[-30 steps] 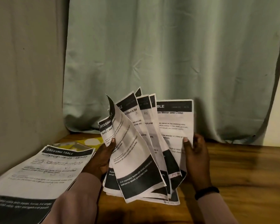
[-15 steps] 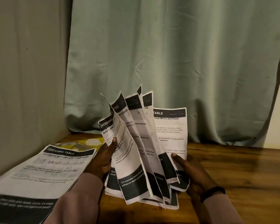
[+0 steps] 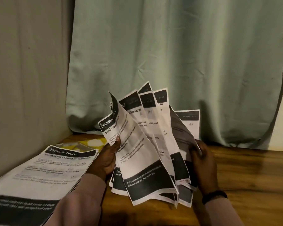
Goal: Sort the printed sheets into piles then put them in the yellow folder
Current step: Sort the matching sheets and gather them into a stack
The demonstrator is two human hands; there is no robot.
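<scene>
In the head view, a fan of printed sheets [image 3: 147, 154] is held upright above the table [image 3: 252, 173] between both hands. Compared with half a second ago, the right hand [image 3: 203, 162] has shifted outward to the fan's right edge, and one sheet there is now turned over, so that its grey blank back [image 3: 180, 136] is shown and the rearmost sheet [image 3: 192, 123] is left standing behind it. The left hand [image 3: 109, 158] is unchanged: its fingers are curled round the left edge of the fan, with the thumb pressed on the front sheet. The right hand's fingers are curled onto the turned sheet and pinch it.

A sorted pile [image 3: 44, 172] lies flat on the table at the left, well apart from the fan, and a corner of the yellow folder [image 3: 95, 141] is seen beyond it, partly covered by the pile. A grey wall [image 3: 26, 79] stands at the left and a pale green curtain [image 3: 178, 54] hangs behind. A dark wristband [image 3: 215, 195] is worn on the right wrist.

"DRESSING TABLE" is read on the pile's black header. On the fan, "DRESSING", "Bottle Label" and "3-5 cosmetic bottles" are legible; the finer print is blurred.
</scene>
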